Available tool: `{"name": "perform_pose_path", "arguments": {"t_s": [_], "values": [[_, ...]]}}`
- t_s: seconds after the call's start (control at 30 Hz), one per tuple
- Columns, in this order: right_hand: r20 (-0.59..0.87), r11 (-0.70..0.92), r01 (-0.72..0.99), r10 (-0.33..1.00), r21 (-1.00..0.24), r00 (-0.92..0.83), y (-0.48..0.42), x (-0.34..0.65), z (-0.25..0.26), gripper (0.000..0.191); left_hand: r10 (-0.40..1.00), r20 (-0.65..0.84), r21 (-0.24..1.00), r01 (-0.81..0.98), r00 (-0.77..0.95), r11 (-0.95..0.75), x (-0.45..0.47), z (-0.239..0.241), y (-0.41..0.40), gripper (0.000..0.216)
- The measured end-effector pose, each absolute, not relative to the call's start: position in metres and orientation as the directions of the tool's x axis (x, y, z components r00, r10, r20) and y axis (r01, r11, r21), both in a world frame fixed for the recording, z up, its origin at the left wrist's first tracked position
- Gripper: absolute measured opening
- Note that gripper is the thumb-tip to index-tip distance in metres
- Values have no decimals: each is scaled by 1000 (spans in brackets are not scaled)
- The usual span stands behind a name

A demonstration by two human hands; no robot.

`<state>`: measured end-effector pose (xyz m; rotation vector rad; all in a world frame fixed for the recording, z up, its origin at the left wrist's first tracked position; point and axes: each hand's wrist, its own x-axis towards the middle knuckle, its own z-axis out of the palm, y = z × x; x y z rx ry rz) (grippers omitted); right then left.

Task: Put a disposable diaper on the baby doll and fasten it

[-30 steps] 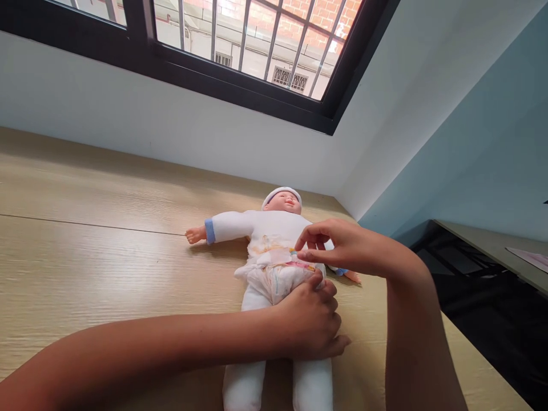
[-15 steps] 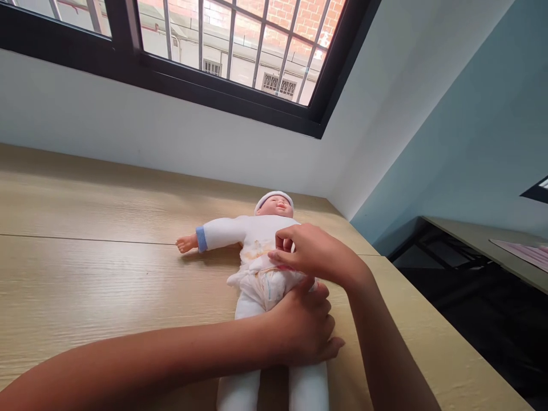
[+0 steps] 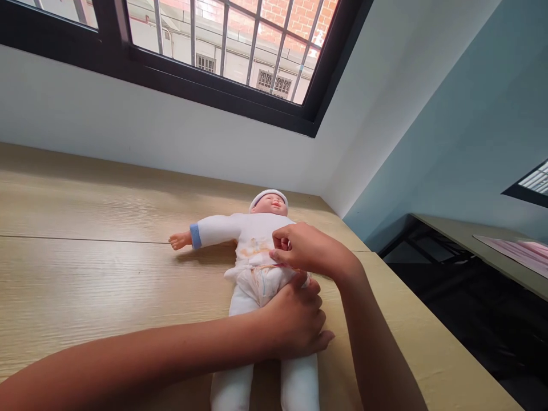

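A baby doll [image 3: 252,240] in a white suit and white cap with blue trim lies on its back on a wooden table [image 3: 85,285]. It wears a printed white diaper [image 3: 257,285]. My left hand [image 3: 293,322] curls over the diaper's lower edge and the top of the doll's thigh. My right hand [image 3: 302,248] pinches the diaper's waistband at the doll's belly. The doll's far arm is hidden behind my right hand, and my left forearm crosses above its legs.
The table ends at a long edge on the right, with a dark drop [image 3: 454,325] beyond it. A lower desk [image 3: 454,234] holds a pink sheet [image 3: 518,254]. A barred window [image 3: 171,80] and pale walls stand behind the table.
The view has turned, so the doll and table sit further left and more of the table's right edge shows. Both hands remain at the diaper.
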<state>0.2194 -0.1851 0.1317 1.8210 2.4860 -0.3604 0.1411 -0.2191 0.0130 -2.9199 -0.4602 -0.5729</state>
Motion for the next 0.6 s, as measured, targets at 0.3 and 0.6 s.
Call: {"name": "perform_pose_path", "arguments": {"t_s": [0.3,0.6], "values": [[-194,235,937,938,-258,-288,-178,220,123,17,298,470,-123,395,831,-910,141,12,-227,36],[-112,254,936,951,-242,-287,-183,229,130,20,313,570,-264,530,760,-806,113,28,-254,30]]}}
